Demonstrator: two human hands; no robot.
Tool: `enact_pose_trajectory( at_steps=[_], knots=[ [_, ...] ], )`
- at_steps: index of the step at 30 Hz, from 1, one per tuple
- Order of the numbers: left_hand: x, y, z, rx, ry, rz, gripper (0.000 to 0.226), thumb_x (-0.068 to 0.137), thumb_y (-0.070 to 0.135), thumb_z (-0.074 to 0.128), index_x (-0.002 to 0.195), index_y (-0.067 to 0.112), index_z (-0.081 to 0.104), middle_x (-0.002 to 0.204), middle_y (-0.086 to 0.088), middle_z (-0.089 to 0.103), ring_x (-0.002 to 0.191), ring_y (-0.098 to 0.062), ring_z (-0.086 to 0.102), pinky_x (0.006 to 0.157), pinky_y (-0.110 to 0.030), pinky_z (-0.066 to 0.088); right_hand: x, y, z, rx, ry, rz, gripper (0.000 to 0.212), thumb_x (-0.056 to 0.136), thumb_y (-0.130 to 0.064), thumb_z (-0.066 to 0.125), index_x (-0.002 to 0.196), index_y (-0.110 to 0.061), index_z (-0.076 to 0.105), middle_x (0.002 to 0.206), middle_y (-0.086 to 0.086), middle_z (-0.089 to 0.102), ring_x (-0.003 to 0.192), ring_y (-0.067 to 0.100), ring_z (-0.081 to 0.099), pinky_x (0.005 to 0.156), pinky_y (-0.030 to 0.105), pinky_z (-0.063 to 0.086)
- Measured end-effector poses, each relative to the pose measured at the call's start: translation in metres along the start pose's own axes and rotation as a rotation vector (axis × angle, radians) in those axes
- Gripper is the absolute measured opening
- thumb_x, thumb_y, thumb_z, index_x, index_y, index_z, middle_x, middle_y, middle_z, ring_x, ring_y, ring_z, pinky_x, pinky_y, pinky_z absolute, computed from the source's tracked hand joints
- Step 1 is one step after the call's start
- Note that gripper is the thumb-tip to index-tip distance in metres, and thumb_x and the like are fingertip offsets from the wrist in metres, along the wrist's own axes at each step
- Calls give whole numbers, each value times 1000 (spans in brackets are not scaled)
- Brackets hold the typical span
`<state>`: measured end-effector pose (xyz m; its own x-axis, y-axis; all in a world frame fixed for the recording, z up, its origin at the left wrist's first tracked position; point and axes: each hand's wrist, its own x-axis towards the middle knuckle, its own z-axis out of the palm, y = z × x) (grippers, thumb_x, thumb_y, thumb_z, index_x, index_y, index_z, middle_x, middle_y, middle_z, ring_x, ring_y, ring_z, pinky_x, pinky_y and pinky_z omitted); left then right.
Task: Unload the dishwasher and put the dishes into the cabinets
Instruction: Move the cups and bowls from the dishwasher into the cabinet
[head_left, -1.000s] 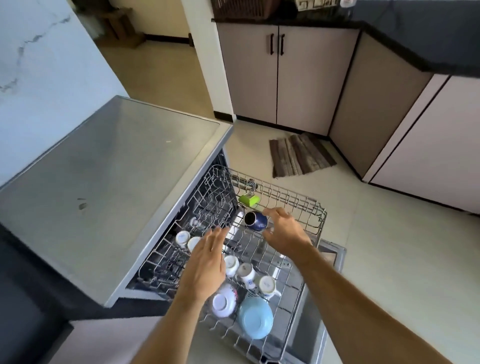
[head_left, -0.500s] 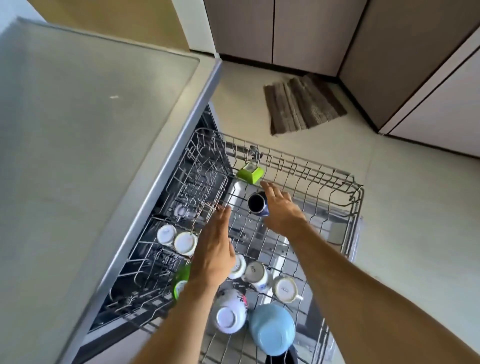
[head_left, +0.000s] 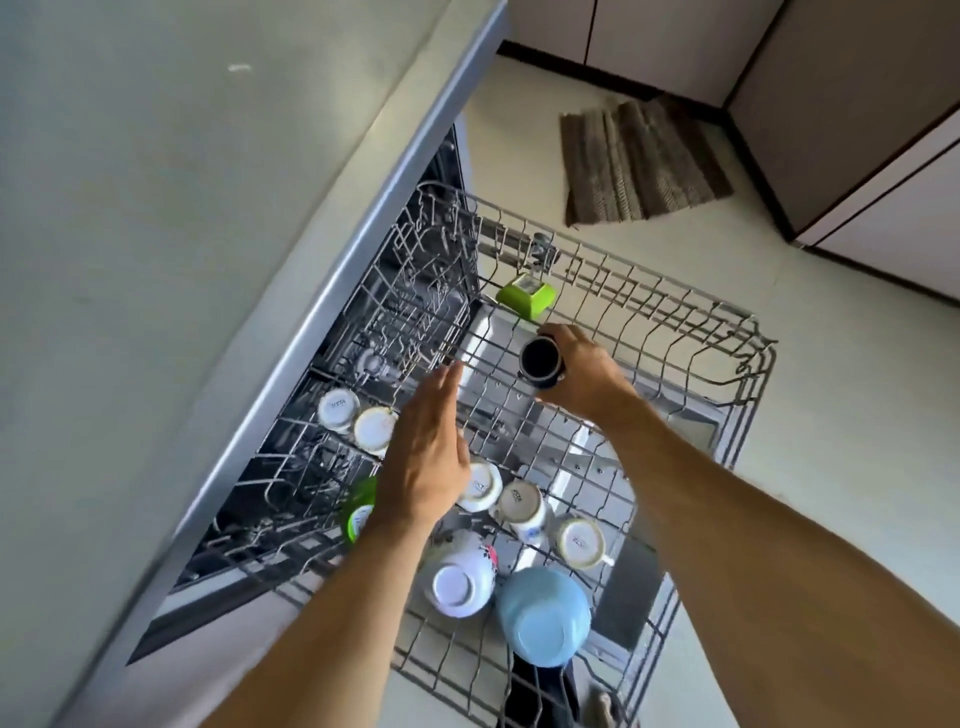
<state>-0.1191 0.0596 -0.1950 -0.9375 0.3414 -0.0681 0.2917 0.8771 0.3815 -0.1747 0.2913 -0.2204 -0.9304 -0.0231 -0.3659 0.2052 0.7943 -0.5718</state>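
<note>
Dark blue cup (head_left: 541, 362): small, rigid, likely ceramic, breakable, slick; right hand (head_left: 582, 370) grip wrapped round body. Left hand (head_left: 425, 457) flat, empty.

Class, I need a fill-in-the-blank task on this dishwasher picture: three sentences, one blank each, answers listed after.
1. The right hand grips a dark ____.
2. The left hand is open above the wire ____.
3. The upside-down bowl nearest the camera is light ____.

Answers: mug; rack; blue
</note>
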Motion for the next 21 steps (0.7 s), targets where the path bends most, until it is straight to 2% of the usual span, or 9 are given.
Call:
enact_pose_trajectory(
  at_steps=[3,7,11,14,18,21],
  knots=[
    [-8,8,-14,17,22,-52,79,92,11,55,156,15,8,159,-12,24,147,-23,24,115,-44,34,-25,-12,-13,115,77,4,87,69,-20,87,142,-19,41,134,7,47,113,18,50,94,26,39],
    [-26,28,-46,51,71,-58,70,99,33,48,156,15,11,160,-10,24,147,-22,23,118,-43,29,-68,-25,-31,194,119,10,88,64,-30,88,139,-23,43,128,1,47,106,10,46,95,22,37],
    [-61,52,-78,108,132,-62,69,102,47,37,157,15,11,160,-12,21,147,-23,21,119,-44,25,-117,-44,-53,240,128,-30,86,66,-33,88,138,-22,42,124,-1,55,109,12,55,98,25,44],
    [-91,73,-103,158,183,-61,64,104,50,20,157,17,7,162,-10,12,149,-22,11,121,-44,16,-155,-61,-70,273,157,-102,77,71,-34,86,135,-23,45,118,-5,62,102,9,59,87,19,45],
    [-133,104,-137,245,271,-76,62,104,48,15,157,15,7,163,-9,11,151,-21,5,122,-45,17,-207,-85,-93,259,153,-165,84,66,-39,88,135,-25,41,118,-2,65,106,15,65,94,31,54],
    [-172,130,-165,290,374,-87,64,104,48,20,156,13,10,163,-8,14,151,-21,7,122,-43,17,-247,-102,-110,254,208,-240,76,63,-45,86,126,-27,47,112,-4,67,101,14,66,93,32,55]
  ],
)
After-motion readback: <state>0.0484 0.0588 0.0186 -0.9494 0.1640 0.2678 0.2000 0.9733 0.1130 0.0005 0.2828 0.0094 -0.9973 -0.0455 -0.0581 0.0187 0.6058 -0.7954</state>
